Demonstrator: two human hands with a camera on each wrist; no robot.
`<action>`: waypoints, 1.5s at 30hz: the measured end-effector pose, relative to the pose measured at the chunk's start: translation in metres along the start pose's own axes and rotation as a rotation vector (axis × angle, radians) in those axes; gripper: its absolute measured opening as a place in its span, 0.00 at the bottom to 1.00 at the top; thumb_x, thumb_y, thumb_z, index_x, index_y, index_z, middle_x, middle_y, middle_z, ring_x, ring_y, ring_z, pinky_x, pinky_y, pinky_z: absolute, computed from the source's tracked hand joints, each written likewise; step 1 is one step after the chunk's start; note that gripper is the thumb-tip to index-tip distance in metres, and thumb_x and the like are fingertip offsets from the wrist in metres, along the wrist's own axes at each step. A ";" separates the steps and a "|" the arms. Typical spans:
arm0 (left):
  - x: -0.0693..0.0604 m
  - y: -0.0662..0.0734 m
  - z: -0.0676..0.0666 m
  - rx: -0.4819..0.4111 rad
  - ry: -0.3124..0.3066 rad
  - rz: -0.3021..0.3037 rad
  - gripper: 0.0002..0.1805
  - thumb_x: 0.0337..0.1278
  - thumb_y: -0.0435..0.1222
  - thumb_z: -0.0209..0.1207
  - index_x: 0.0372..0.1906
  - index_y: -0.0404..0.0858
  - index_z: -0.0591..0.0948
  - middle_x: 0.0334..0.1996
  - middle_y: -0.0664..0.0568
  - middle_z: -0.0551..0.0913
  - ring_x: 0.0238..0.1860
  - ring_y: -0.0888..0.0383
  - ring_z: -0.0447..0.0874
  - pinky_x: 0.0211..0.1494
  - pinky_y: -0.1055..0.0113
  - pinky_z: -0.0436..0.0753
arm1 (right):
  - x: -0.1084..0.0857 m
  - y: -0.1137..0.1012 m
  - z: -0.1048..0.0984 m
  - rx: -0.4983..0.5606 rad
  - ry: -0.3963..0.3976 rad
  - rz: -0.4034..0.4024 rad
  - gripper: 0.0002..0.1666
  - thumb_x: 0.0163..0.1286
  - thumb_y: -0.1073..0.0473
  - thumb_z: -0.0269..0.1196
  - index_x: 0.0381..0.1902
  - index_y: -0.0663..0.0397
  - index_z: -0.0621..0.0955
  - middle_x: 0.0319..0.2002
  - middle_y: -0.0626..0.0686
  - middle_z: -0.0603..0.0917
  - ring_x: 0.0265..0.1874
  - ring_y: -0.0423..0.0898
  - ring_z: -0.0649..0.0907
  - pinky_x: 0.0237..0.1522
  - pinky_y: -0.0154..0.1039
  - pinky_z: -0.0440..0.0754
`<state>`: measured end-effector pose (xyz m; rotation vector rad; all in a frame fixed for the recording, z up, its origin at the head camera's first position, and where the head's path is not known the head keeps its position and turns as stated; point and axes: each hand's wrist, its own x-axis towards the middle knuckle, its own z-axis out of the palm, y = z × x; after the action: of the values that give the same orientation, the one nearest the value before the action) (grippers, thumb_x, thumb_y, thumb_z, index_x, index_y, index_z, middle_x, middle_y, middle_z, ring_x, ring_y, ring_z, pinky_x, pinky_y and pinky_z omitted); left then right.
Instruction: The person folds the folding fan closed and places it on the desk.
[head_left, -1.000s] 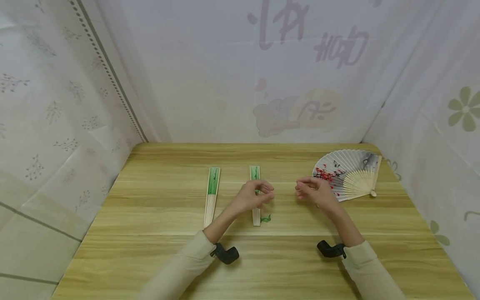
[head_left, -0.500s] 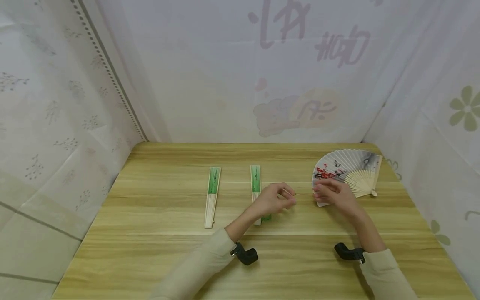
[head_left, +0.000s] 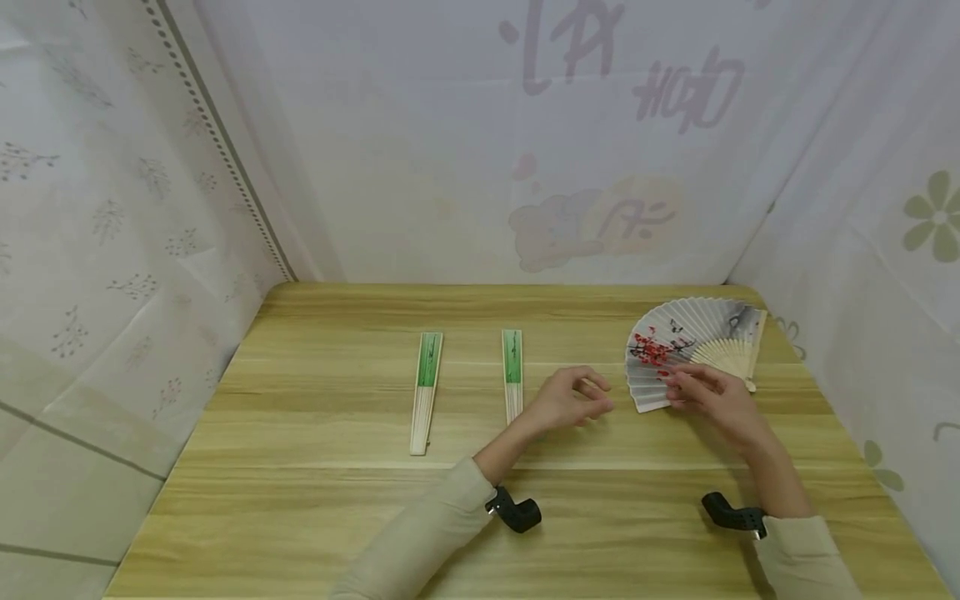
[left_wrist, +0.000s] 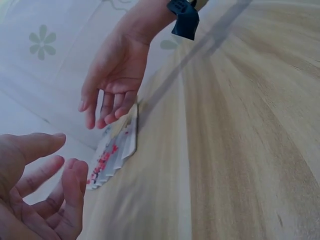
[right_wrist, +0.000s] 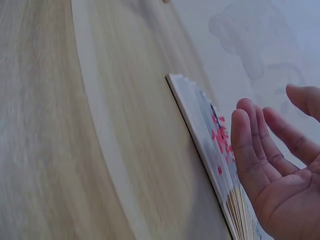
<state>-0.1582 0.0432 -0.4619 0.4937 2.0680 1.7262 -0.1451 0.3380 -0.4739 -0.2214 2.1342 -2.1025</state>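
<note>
An unfolded fan (head_left: 675, 337) with red blossoms lies at the table's back right. Over its front edge, my right hand (head_left: 723, 408) hovers with loosely bent fingers and nothing in them; the right wrist view shows the fan (right_wrist: 200, 130) beside that hand (right_wrist: 285, 185). My left hand (head_left: 566, 400), empty with relaxed fingers, is in the air between that fan and a folded green fan (head_left: 512, 358), whose lower end the arm hides. Farther left lies another folded green fan (head_left: 426, 375). The left wrist view shows both the left hand (left_wrist: 45, 195) and right hand (left_wrist: 117, 75).
The wooden table (head_left: 300, 417) is bordered by a printed curtain (head_left: 390, 167) at the back and patterned cloths at both sides. Each wrist carries a black device, the left one (head_left: 516, 510) and the right one (head_left: 731, 512), both low over the table's front part.
Both hands have moved to the right, the right one farther over the unfolded fan's front edge. My left forearm now covers the green cord and the lower end of the middle fan.
</note>
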 end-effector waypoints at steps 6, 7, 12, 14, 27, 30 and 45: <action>0.006 -0.003 0.005 0.008 -0.002 0.009 0.14 0.63 0.32 0.69 0.50 0.30 0.83 0.35 0.51 0.87 0.32 0.51 0.89 0.29 0.62 0.86 | -0.006 0.002 -0.010 -0.004 -0.048 0.003 0.22 0.79 0.67 0.56 0.62 0.83 0.69 0.51 0.64 0.84 0.45 0.51 0.87 0.47 0.46 0.84; 0.007 -0.004 0.007 0.010 0.004 0.011 0.14 0.62 0.31 0.69 0.50 0.31 0.83 0.34 0.51 0.87 0.31 0.51 0.89 0.29 0.61 0.86 | -0.006 0.002 -0.012 -0.002 -0.052 0.003 0.22 0.80 0.68 0.55 0.62 0.82 0.69 0.51 0.64 0.84 0.45 0.50 0.87 0.47 0.47 0.84; 0.015 -0.007 0.014 0.004 0.033 0.013 0.13 0.61 0.31 0.70 0.48 0.31 0.84 0.32 0.52 0.87 0.30 0.51 0.88 0.28 0.61 0.86 | -0.008 0.002 -0.024 0.066 -0.038 -0.022 0.17 0.80 0.70 0.53 0.61 0.76 0.74 0.48 0.61 0.86 0.43 0.50 0.88 0.47 0.47 0.84; 0.018 -0.009 0.016 -0.004 0.042 0.010 0.13 0.61 0.31 0.70 0.48 0.30 0.84 0.30 0.52 0.87 0.28 0.48 0.88 0.27 0.63 0.85 | -0.009 0.002 -0.030 0.103 -0.016 -0.036 0.14 0.80 0.71 0.53 0.59 0.71 0.78 0.46 0.60 0.86 0.42 0.49 0.88 0.46 0.45 0.84; 0.029 -0.008 0.030 0.160 0.103 0.008 0.10 0.55 0.33 0.75 0.40 0.36 0.86 0.26 0.58 0.85 0.21 0.66 0.80 0.24 0.73 0.78 | -0.013 0.001 -0.070 0.167 0.115 0.002 0.12 0.79 0.69 0.56 0.53 0.62 0.83 0.43 0.56 0.87 0.40 0.48 0.89 0.44 0.42 0.85; 0.032 -0.008 0.034 0.188 0.090 -0.006 0.11 0.55 0.34 0.75 0.40 0.37 0.86 0.25 0.59 0.85 0.23 0.66 0.80 0.25 0.74 0.77 | -0.014 0.002 -0.078 0.210 0.124 0.016 0.13 0.78 0.71 0.55 0.51 0.59 0.85 0.42 0.56 0.87 0.39 0.48 0.89 0.44 0.41 0.85; 0.033 -0.016 0.046 0.307 0.124 -0.024 0.11 0.51 0.39 0.77 0.36 0.41 0.86 0.21 0.65 0.81 0.23 0.69 0.77 0.27 0.74 0.74 | -0.011 0.002 -0.103 0.277 0.219 0.088 0.14 0.76 0.73 0.56 0.45 0.59 0.87 0.37 0.56 0.88 0.36 0.48 0.89 0.41 0.40 0.86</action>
<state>-0.1629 0.0963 -0.4876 0.4573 2.4340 1.4638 -0.1548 0.4412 -0.4743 0.1362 1.8840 -2.4325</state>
